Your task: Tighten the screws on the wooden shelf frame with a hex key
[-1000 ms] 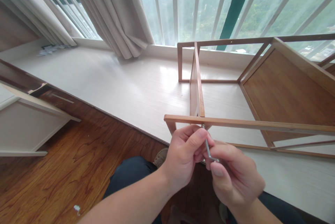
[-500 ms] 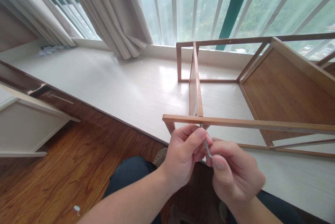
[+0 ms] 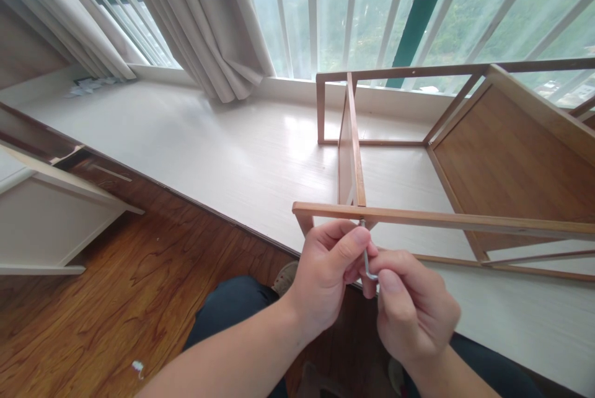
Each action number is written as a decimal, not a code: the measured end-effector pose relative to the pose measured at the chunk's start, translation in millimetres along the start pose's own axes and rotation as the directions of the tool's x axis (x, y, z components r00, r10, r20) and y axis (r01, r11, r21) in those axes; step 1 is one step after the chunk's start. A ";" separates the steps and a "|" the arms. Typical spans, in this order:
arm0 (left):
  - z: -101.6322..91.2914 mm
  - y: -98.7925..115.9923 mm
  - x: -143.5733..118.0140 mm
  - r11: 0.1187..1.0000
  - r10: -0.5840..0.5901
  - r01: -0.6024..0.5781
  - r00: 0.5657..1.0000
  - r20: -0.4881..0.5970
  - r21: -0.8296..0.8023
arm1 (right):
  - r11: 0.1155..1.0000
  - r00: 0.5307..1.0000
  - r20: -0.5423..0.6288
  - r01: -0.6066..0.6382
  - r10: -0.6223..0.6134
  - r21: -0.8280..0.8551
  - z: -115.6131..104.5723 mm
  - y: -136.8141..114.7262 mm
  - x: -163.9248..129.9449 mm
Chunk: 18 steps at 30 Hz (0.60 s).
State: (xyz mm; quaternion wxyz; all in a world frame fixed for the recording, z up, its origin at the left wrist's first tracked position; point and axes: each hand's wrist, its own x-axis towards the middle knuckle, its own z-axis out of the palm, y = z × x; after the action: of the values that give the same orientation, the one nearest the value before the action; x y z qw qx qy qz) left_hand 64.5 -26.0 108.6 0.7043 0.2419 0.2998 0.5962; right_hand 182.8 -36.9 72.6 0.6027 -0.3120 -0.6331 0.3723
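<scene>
**2 hands on a hex key under the front rail**

2 hands meet just below the near wooden rail (image 3: pixel 441 219) of a bamboo-coloured shelf frame (image 3: pixel 506 156) lying on its side on the white window platform (image 3: pixel 195 150). The left hand (image 3: pixel 328 274) has its thumb and forefinger pressed together around the upper shaft of a small metal hex key (image 3: pixel 367 260), close to where the tip enters the underside of the rail. The right hand (image 3: pixel 411 317) pinches the key's bent lower end between thumb and fingers, so both grips are closed on the same tool.

The key's long axis runs nearly upright, tilted slightly, from the right hand's fingers up and a little left to the joint where the upright divider panel (image 3: pixel 353 150) meets the rail. That joint sits directly above and ahead of both hands; the left hand is the nearer to it, the right hand lower and closer to the body.

Beyond the frame are window bars and a curtain (image 3: pixel 209 26); wooden floor (image 3: pixel 116 299) lies to the left
</scene>
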 end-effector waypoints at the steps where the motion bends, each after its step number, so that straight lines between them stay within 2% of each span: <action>1: 0.1 0.2 0.0 1.000 -0.001 0.001 1.000 0.001 0.004 | 1.000 1.000 0.004 0.002 -0.002 0.004 -0.2 0.8 -0.2; 8: 1.7 2.1 -1.0 0.999 -0.005 0.005 1.000 -0.003 0.044 | 0.998 0.998 0.041 0.053 -0.053 0.018 -1.8 4.7 0.2; 18: 4.5 4.6 -2.3 0.998 -0.041 0.042 0.999 -0.032 0.047 | 0.980 0.987 0.051 0.160 -0.155 -0.121 -0.8 -12.1 17.0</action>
State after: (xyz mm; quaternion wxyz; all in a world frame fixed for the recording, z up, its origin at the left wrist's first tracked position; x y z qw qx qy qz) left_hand 64.3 -27.4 115.4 0.7058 0.2430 0.3300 0.5779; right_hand 182.9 -28.9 91.8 0.5965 -0.2903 -0.6900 0.2897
